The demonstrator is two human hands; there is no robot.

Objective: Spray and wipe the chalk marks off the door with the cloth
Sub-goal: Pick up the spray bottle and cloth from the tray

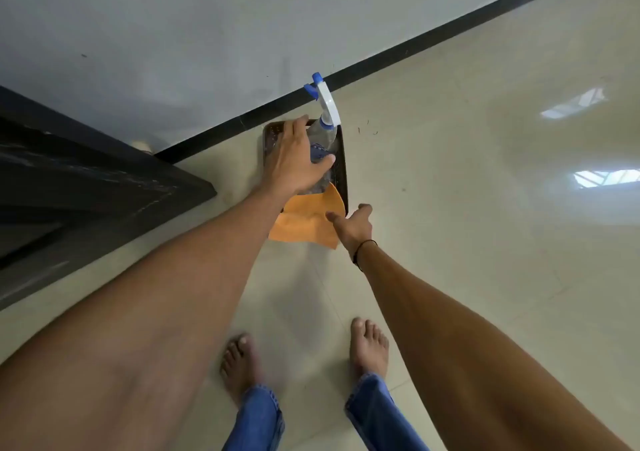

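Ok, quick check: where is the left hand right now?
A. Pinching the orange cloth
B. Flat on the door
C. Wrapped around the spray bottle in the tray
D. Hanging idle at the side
C: the left hand curls around the clear body of the spray bottle over the dark tray, while the right hand is at the orange cloth.

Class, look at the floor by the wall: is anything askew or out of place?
The orange cloth lies crumpled, half in the dark tray and half spilling over its near edge onto the floor.
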